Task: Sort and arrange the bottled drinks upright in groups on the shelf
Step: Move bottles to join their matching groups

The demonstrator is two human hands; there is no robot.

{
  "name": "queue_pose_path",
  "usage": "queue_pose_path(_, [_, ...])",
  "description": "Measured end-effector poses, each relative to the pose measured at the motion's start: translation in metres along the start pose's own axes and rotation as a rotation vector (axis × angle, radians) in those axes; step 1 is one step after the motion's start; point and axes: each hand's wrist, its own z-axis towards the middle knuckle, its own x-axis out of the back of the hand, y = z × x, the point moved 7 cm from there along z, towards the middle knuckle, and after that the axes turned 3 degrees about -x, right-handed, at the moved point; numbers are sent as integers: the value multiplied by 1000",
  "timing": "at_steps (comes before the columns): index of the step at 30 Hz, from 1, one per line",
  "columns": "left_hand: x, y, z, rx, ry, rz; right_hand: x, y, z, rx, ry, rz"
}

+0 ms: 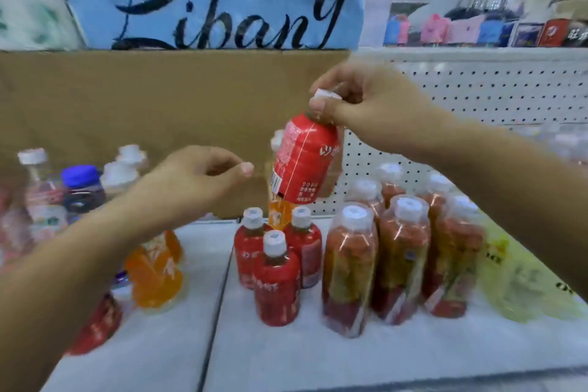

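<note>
My right hand pinches the white cap of a small red bottle, which hangs tilted in the air above the shelf. Below it stand three matching small red bottles in a tight cluster. To their right is a group of several taller red-and-yellow labelled bottles, all upright. My left hand hovers to the left of the held bottle with fingers loosely curled and holds nothing. Orange bottles stand under my left forearm, and another orange bottle stands behind the red cluster.
At the far left are mixed bottles, one with a blue cap, others with white caps. A red bottle lies low left. A yellow plastic bag lies at the right. Brown cardboard and white pegboard back the shelf.
</note>
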Motion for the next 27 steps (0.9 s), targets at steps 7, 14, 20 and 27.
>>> queue_pose_path(7, [11, -60, -82, 6, 137, -277, -88, -56, -28, -49, -104, 0])
queue_pose_path(14, [6, -106, -140, 111, 394, -103, -177, -49, -59, -44, -312, -179])
queue_pose_path(20, [17, -137, -174, 233, 686, -84, -214, -34, -71, 47, -319, -420])
queue_pose_path(27, [29, -176, -183, 410, 809, -60, -214, -25, -70, 4, -229, -570])
